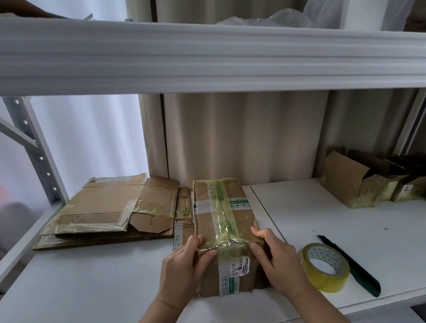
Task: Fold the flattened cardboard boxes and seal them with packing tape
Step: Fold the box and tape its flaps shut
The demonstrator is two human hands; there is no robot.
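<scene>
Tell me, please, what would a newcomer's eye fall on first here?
First, the taped cardboard box at the middle of the white shelf, with the left hand and right hand gripping its near end. Then the tape roll to its right and the flattened boxes stacked to its left.

Soft, even daylight comes through the translucent white curtain at left, leaving only faint shadows. The wide lens bows the white metal shelf beam, which looks smeared; the left edge is hazy and unfocused.
</scene>
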